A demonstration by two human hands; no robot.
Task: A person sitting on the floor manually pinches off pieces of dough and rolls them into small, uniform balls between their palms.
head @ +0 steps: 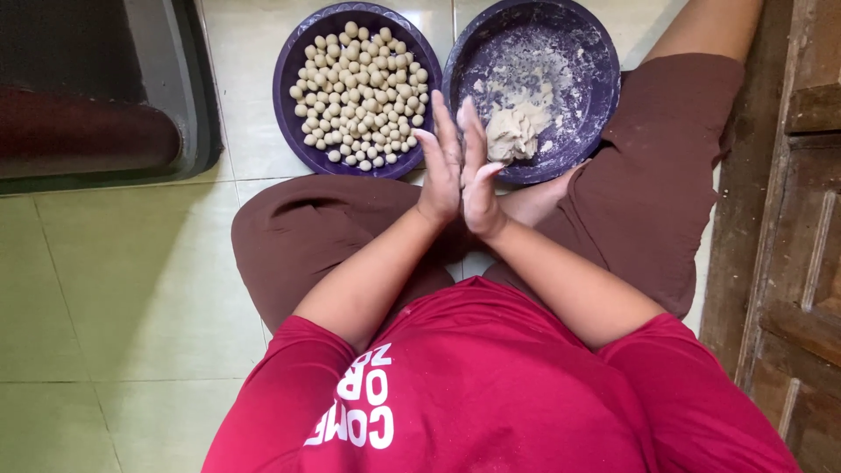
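My left hand [441,171] and my right hand [478,175] are pressed palm to palm, fingers straight and pointing away from me, above my crossed legs. Whatever lies between the palms is hidden. Just beyond the fingertips stand two purple bowls on the floor. The left purple bowl [293,66] holds several small pale dough balls [361,92]. The right purple bowl [596,79] is dusted with flour and holds a lump of dough [510,131], close to my right hand's fingers.
I sit cross-legged on a pale tiled floor [114,289] in brown trousers and a red shirt. A dark mat with a grey raised edge [175,105] lies at the upper left. Wooden furniture [802,219] runs along the right side.
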